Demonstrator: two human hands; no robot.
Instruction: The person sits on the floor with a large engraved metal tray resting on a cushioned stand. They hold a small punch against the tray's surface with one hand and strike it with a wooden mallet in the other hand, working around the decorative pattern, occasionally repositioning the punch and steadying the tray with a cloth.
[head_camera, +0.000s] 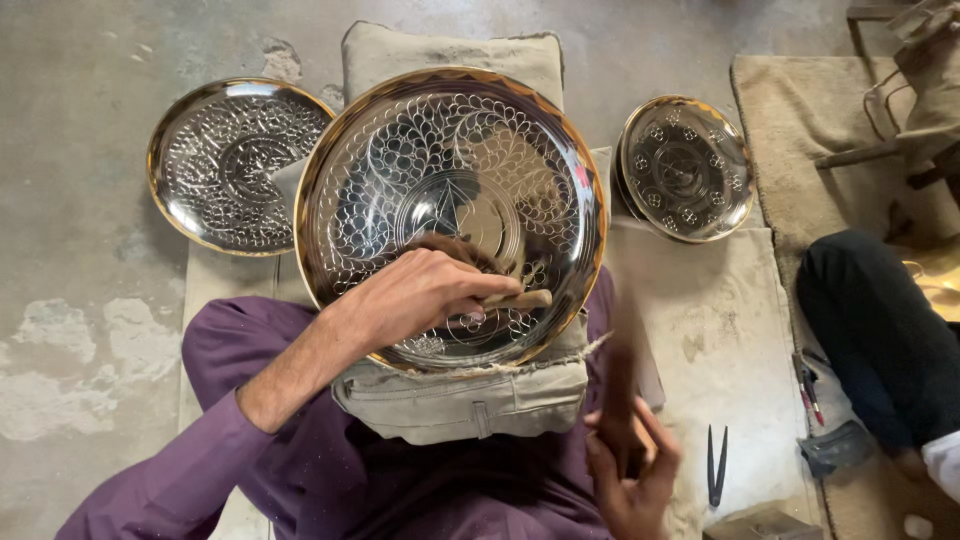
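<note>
Two plates (238, 165) (686, 168) flank the big plate (450, 215) under the left hand (420, 295)

The floor (90, 330) is bare grey concrete, stained and patched with paler worn spots at the left. A beige cloth mat (720, 330) lies over it in the middle and right. A coarser tan rug (790, 130) covers the upper right corner. Soft daylight falls evenly, without hard shadows.
</note>
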